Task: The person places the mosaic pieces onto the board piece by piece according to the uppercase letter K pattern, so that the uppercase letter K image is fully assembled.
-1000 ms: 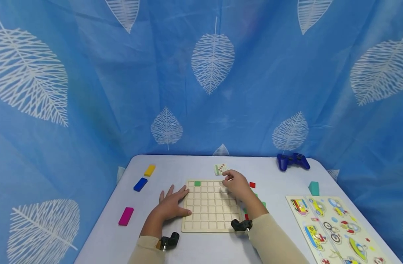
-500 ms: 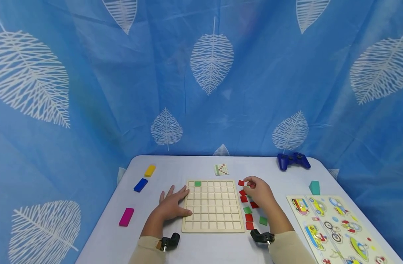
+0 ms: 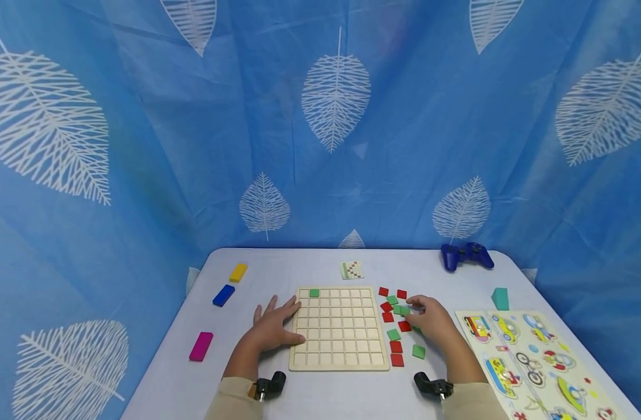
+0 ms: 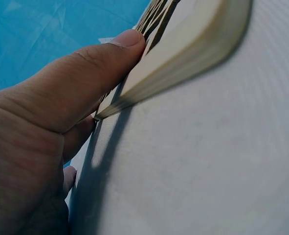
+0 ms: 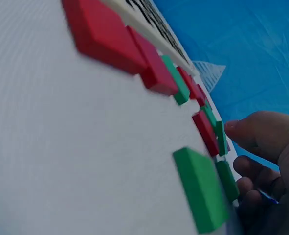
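Our left hand [image 3: 271,328]'s spread on the board [image 3: 337,332], so let's bring our right hand [image 3: 432,318], thumb and finger parted, squarely around just one green tile [image 3: 404,311].

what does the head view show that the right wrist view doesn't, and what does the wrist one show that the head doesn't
Only the head view: the left hand at the grid board's edge, the pattern card, the blue game controller, the yellow block, blue block, magenta block and teal block, and the vehicle puzzle board.

Only the right wrist view: a low close-up of the tiles' thick side faces.

Both: the right hand, red tiles, green tiles, part of the grid board, white table and blue leaf-print backdrop.
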### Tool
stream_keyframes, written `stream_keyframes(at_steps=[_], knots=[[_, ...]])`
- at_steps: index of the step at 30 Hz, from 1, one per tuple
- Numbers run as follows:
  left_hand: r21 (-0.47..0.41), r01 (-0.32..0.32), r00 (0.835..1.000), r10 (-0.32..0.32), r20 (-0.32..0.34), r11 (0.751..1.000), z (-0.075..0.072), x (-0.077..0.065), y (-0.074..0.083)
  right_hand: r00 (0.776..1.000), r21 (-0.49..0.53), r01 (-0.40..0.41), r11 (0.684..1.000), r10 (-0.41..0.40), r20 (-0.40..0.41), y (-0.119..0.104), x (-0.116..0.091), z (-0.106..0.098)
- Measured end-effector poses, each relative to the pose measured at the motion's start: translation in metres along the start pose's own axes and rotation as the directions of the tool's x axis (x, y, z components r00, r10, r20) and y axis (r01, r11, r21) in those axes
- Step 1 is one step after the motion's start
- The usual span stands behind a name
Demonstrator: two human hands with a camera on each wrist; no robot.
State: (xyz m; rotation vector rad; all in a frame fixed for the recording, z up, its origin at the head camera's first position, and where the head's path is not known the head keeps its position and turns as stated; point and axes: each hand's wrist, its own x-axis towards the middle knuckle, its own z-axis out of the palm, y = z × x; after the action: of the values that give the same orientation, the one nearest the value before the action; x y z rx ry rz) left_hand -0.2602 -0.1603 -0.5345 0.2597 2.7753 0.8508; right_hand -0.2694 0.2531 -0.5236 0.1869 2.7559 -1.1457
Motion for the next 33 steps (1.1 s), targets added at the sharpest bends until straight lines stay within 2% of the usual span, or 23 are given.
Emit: stream_keyframes(at_steps=[11, 25, 33], knots=[[-0.007, -0.035, 0.999, 0.035, 0.001, 0.999, 0.004, -0.003, -0.005, 1.0, 0.009, -0.006, 1.0, 0.006, -0.009, 0.012, -0.003, 0.009], [-0.001, -0.03, 0.999, 0.03, -0.014, 1.0, 0.004, 0.001, -0.005, 0.996, 0.006, -0.077, 0.997, 0.077, -0.042, -0.001, 0.008, 0.016], [-0.009, -0.024, 1.0, 0.024, -0.02, 1.0, 0.003, 0.001, -0.004, 0.996, -0.008, -0.078, 0.997, 0.078, -0.046, -0.001, 0.009, 0.016]])
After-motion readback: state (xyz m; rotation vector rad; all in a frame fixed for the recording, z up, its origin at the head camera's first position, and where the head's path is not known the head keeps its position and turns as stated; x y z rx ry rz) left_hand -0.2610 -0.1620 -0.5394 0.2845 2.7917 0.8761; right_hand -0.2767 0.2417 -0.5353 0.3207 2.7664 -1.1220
